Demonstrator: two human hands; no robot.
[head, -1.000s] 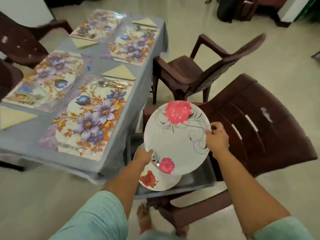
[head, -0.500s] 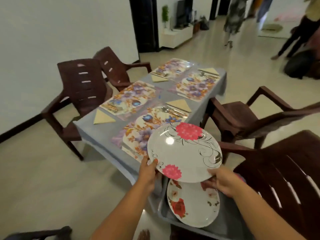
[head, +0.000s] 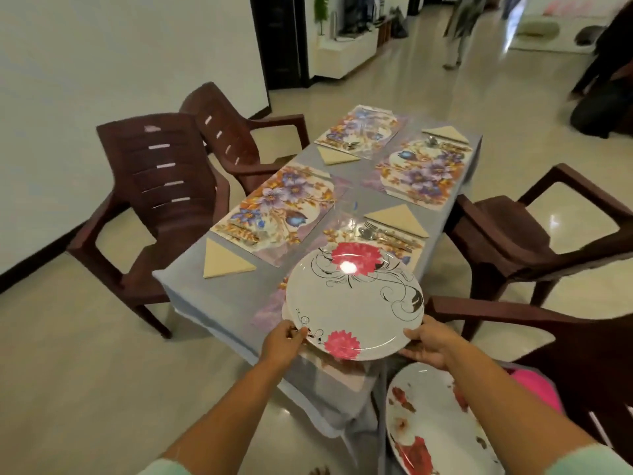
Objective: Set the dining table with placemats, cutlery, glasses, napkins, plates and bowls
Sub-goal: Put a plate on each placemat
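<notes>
I hold a white plate with pink flowers (head: 352, 303) by its near rim, my left hand (head: 282, 342) at its lower left and my right hand (head: 428, 344) at its lower right. It hovers over the nearest floral placemat (head: 270, 306) on the grey-clothed table (head: 191, 286). Cutlery (head: 383, 234) lies on that mat's far end, beside a folded beige napkin (head: 397, 219). Three more floral placemats (head: 277, 210) lie further along with napkins. Another white plate with red flowers (head: 435, 426) sits low at my right.
Dark brown plastic chairs stand on the left (head: 161, 204) and right (head: 527, 241) of the table, with another chair (head: 589, 365) close at my right. People stand far back on the shiny floor (head: 68, 389). A pink object (head: 537, 385) shows by the lower plate.
Both hands lifted the pink-flowered plate off the stack on the chair and carried it left and forward over the table's near placemat. My view rose to take in the whole table.
</notes>
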